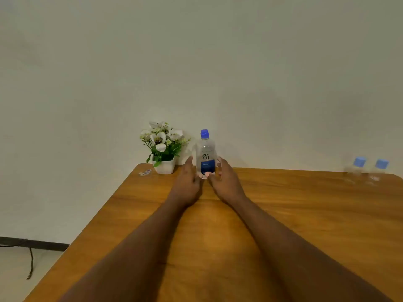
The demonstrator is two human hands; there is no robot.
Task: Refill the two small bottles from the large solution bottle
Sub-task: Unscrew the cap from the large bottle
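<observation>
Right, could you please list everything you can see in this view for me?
large solution bottle: one, clear with blue cap, upright at the table's far edge
small bottles: two, clear with light blue caps, side by side, far right of the table
flower pot: one, white, white flowers, left of the large bottle
small flat item: one, whitish, left of the pot, too blurred to identify
table: one, brown wood
cable: one, dark, floor lower left
left hand: left of the large bottle's base, grip unclear
right hand: right of its base, grip unclear

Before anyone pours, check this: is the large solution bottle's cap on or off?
On. The blue cap sits on the neck of the large solution bottle, which stands upright on the table.
</observation>
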